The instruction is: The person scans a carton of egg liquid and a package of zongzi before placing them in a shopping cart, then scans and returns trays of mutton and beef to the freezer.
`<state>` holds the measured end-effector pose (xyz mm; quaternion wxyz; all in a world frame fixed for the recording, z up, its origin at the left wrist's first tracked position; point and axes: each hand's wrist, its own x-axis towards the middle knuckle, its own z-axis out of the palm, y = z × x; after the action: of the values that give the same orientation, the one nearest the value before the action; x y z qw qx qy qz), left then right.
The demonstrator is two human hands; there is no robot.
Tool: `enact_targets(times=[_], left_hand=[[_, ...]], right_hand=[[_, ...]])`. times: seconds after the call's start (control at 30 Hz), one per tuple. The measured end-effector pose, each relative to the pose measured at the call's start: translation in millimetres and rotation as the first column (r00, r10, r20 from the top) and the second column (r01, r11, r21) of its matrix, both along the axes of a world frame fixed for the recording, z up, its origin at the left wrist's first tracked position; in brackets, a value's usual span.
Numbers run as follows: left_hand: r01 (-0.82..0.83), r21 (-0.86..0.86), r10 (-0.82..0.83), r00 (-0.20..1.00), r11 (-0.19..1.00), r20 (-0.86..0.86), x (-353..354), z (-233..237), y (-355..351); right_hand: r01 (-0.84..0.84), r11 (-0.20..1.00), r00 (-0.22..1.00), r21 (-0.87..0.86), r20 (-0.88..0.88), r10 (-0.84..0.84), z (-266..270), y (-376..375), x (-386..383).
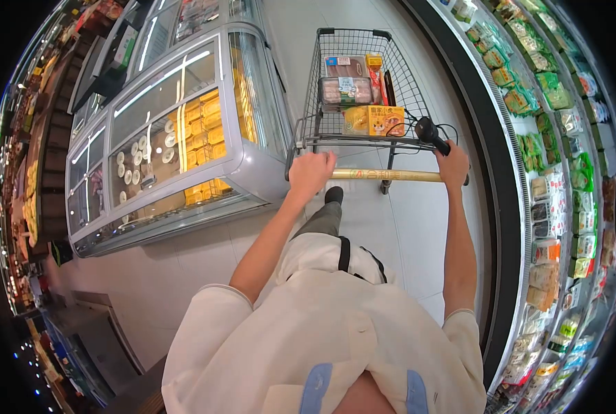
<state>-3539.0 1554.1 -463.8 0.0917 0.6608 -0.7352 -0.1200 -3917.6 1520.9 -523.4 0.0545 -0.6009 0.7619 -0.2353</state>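
My left hand (pixel 313 171) is wrapped round the left part of a shopping cart's yellowish handle (pixel 384 175). At the handle's right end my right hand (pixel 453 165) is closed on it too. Just above the right hand a black device with a rounded head (pixel 426 131) and a thin cable sits at the cart's corner; how it is fixed is hidden. Inside the wire shopping cart (pixel 355 32) lie a clear tray pack of pinkish food (pixel 346 90), a darker flat pack (pixel 346 65) behind it, a yellow-orange box (pixel 385 121) and a red packet (pixel 382 86).
On the left stands a glass-topped freezer (pixel 235 169) holding yellow packs and round tubs. Along the right runs a shelf (pixel 556 186) of packaged goods, with a dark base edge (pixel 491 207) close to the cart. Pale tiled floor (pixel 294 21) stretches ahead between them.
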Motion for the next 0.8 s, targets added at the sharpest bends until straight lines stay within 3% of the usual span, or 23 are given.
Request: enact_targets(times=[0.33, 0.8], left_hand=[[-0.114, -0.056, 0.11, 0.992, 0.992, -0.067, 20, 8, -85], [-0.264, -0.007, 0.263, 0.962, 0.965, -0.073, 63, 8, -203]], right_hand=[[-0.106, 0.993, 0.994, -0.049, -0.013, 0.106, 25, -126, 31], [-0.235, 0.972, 0.972, -0.032, -0.035, 0.234, 27, -298, 92]])
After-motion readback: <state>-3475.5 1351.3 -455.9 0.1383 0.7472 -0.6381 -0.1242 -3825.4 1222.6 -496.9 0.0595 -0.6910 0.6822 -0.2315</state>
